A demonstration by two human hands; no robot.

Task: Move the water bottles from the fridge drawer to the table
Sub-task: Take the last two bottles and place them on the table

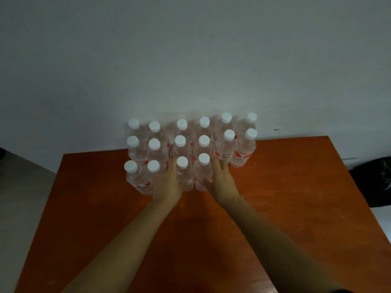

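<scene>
Grips a front-row bottle (184, 174) with the left hand (168, 182), fingers curled round its side, thumb across the near face. Grips the next bottle (203, 172) with the right hand (222, 180) the same way. Holds both upright, side by side, at the near edge of the bottles (156, 154) packed in rows on the table (296, 197), against the wall (190, 60). Cannot tell whether the two held bases rest on the wood. Off right, past the table: something dark, perhaps a bag (374, 182).
</scene>
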